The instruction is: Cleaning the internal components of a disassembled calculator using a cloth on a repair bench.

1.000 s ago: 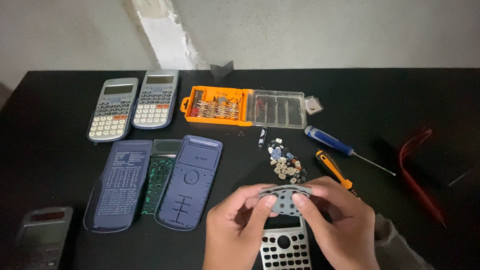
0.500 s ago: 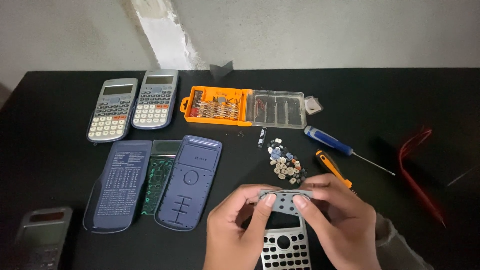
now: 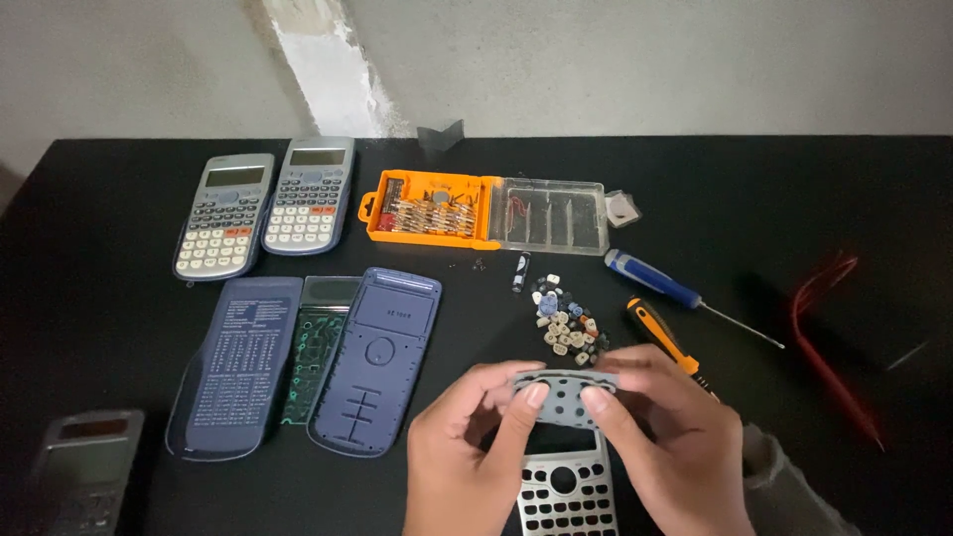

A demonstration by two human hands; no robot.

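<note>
- Low in the frame, just right of centre, the left hand (image 3: 475, 452) and the right hand (image 3: 660, 437) together hold a grey perforated keypad sheet (image 3: 564, 393), thumbs pressed on its near face and fingers curled behind, each hand closed on one end.
- Directly beneath the sheet, at the bottom edge, lies a silver calculator faceplate (image 3: 566, 496) with rows of open key holes, touching or nearly touching the hands.
- Thin and full of holes, the sheet looks light and probably flexible; it seems to bow a little between the grips. Taking it by the solid edges, as both hands do, looks safer than pinching the narrow webs between holes, which could tear or kink.
- Just above the hands sits a heap of loose key caps (image 3: 568, 323), small and easily scattered.
- Right of the heap lie an orange-handled screwdriver (image 3: 657, 333) and a blue-handled screwdriver (image 3: 650, 280).
- At upper centre stands an open orange bit case (image 3: 432, 208).
- Left of centre lie a blue back cover (image 3: 375, 362), a green circuit board (image 3: 316, 352) and a blue slide cover (image 3: 238, 362).
- Upper left holds two whole calculators (image 3: 263, 208) side by side on the black table (image 3: 79, 298).
</note>
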